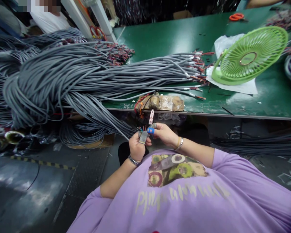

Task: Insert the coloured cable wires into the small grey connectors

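Note:
My left hand (137,146) is closed in front of my body, its thumb side covered by a grey wrap. Out of its grip fan several thin coloured wires (143,128), the stripped end of a grey cable. Close against them is my right hand (166,134), with finger and thumb pinched together. A blue band (150,130) and greyish tape cover its fingertips. What sits between those fingertips is too small to make out. A bundle of grey cables (100,113) runs down from the bench towards my left hand.
Many grey cables (126,76) with stripped ends lie on the green bench (160,35). A wooden block with a metal part (171,103) sits at its front edge. A green fan (248,58) and orange-handled scissors (237,17) stand right. Another person (48,17) is at back left.

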The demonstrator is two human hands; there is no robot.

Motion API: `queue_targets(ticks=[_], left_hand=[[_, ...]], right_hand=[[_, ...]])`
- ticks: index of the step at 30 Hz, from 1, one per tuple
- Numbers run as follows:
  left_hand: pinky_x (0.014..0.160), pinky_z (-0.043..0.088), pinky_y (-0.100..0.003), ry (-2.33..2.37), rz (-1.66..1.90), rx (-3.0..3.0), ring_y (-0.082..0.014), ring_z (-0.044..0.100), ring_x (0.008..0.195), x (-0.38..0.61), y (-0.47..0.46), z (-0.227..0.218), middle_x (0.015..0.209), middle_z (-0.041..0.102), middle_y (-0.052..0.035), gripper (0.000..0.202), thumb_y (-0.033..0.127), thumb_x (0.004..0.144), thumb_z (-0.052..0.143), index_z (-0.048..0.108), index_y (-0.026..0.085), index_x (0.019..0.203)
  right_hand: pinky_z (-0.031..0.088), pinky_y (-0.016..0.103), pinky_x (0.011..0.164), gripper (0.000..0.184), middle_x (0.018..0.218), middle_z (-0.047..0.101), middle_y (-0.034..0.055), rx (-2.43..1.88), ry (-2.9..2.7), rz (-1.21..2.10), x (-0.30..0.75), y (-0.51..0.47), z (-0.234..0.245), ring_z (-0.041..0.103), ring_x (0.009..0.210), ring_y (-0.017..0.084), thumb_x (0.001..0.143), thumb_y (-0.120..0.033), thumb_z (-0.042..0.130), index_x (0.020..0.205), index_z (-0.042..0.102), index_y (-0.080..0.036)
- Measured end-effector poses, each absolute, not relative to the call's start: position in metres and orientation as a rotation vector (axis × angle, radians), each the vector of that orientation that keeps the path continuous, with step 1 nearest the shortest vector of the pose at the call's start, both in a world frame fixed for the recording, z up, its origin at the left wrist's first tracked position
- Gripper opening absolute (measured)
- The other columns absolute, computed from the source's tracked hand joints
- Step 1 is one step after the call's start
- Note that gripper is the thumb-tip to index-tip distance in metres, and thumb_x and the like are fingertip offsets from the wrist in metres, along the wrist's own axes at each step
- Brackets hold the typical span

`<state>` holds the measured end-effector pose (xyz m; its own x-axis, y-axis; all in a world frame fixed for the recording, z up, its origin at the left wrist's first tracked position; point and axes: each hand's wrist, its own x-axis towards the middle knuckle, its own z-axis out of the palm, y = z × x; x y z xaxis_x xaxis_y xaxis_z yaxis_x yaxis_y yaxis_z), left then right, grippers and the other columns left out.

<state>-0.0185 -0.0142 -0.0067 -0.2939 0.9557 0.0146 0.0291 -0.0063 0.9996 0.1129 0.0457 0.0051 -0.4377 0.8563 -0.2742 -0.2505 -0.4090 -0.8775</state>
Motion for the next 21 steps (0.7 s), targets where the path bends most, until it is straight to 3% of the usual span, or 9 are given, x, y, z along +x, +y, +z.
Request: queue_targets(ticks=[6,10,17,21], left_hand=[[0.041,0.049,-0.019,1.464,1.451,1.071,-0.0093,0.057,0.04,-0.0198,-0.0138,-0.008,0.052,0.063,0.0019,0.033,0.046,0.082,0.064,0.062,0.016,0.069],[0.041,0.048,-0.018,1.478,1.47,1.086,-0.0092,0.058,0.041,-0.0207,-0.0139,-0.0093,0.053,0.063,0.0021,0.03,0.043,0.083,0.064,0.062,0.015,0.071],[0.041,0.047,-0.017,1.477,1.476,1.12,-0.0082,0.058,0.041,-0.0197,-0.0134,-0.0077,0.053,0.062,0.0018,0.032,0.041,0.084,0.063,0.06,0.015,0.064],[0.041,0.048,-0.019,1.474,1.498,1.042,-0.0088,0.057,0.04,-0.0204,-0.0127,-0.0103,0.054,0.063,0.0024,0.031,0.045,0.081,0.065,0.062,0.016,0.071]], right_hand=[[0.039,0.019,0.049,0.035,0.062,0.055,-0.0031,-0.983,-0.892,2.037,0.1167,0.0467,0.0075,0.046,0.052,0.006,0.061,-0.04,0.081,0.073,0.06,-0.015],[0.043,0.019,0.05,0.037,0.067,0.058,-0.002,-0.977,-0.875,2.106,0.1223,0.0471,0.0086,0.049,0.056,0.007,0.058,-0.038,0.083,0.076,0.062,-0.015],[0.039,0.02,0.049,0.034,0.056,0.055,-0.0044,-0.961,-0.962,2.028,0.1167,0.0427,0.0027,0.046,0.049,0.006,0.058,-0.034,0.084,0.073,0.061,-0.014],[0.037,0.02,0.047,0.032,0.057,0.057,-0.0036,-0.954,-0.956,1.985,0.114,0.0406,-0.001,0.045,0.046,0.005,0.057,-0.034,0.083,0.071,0.062,-0.014]])
